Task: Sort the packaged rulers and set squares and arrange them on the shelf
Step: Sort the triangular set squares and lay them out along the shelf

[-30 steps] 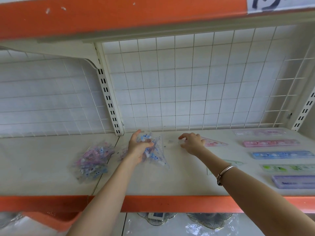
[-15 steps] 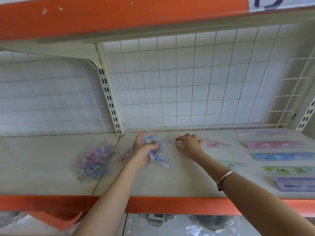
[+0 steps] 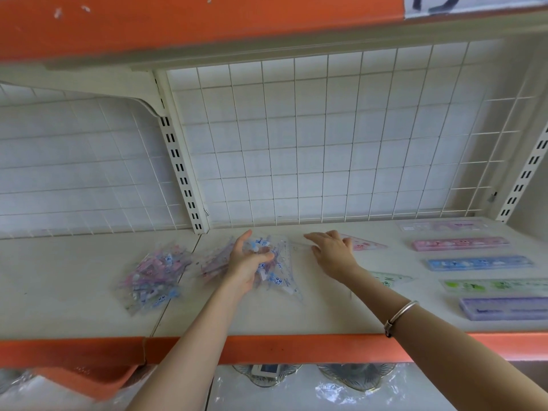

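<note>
My left hand [image 3: 247, 262] grips a bundle of clear-packaged set squares [image 3: 278, 274] with blue prints, held just above the white shelf [image 3: 89, 307]. My right hand [image 3: 332, 252] hovers to the right of the bundle, fingers spread, over a faint clear set square; whether it touches it I cannot tell. A pink set square [image 3: 363, 246] lies just beyond that hand, a green one [image 3: 391, 278] beside my forearm. Several rulers lie in a column at the right: pale pink [image 3: 441, 226], pink [image 3: 459, 243], blue [image 3: 480, 263], green [image 3: 498, 285], purple [image 3: 504, 307]. A loose heap of packaged pieces [image 3: 151, 277] sits at the left.
A white wire grid [image 3: 326, 137] backs the shelf, with slotted uprights [image 3: 181, 170] at the middle and right. An orange edge strip [image 3: 296, 348] runs along the front. An orange upper shelf [image 3: 178, 22] overhangs. Wrapped glass dishes [image 3: 355, 378] show below.
My right hand has drawn left, away from the pink set square and toward the bundle. My left hand has kept hold of the bundle, with its fingers shifting a little.
</note>
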`<state>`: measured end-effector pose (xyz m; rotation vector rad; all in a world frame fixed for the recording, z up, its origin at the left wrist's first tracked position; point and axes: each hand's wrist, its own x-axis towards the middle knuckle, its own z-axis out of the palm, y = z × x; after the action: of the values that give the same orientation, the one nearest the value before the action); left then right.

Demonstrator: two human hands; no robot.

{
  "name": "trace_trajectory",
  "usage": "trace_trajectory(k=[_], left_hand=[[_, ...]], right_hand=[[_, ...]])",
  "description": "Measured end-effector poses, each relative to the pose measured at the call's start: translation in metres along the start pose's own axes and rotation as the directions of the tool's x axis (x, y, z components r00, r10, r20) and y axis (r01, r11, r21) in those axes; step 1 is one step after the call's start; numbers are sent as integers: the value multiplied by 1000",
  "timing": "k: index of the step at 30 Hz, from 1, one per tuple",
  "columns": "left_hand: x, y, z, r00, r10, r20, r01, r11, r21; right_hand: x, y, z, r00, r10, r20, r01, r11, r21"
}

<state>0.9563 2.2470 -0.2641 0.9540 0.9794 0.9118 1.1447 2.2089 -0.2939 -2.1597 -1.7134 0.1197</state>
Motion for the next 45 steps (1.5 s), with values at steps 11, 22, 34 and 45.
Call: trace_trajectory(k=[11,22,34,45], left_hand=[[0,-23,27,997,25,67,-21,998,-53],[-11,-32,38,995,75,62,-73,996,-44],[-11,-37,31,988,102,115,-80,980,-183],[-8,-38,26,989,121,90,-100,972,-211]], right_hand=[[-17,43,-10,968,228,105,-211,966,-149],[-24,48,-16,984,150,93,-137,982,-130],[-40,-11,-21,948,204,243,-297,302,906],[-40,-9,-28,946,228,229,-272,178,946]])
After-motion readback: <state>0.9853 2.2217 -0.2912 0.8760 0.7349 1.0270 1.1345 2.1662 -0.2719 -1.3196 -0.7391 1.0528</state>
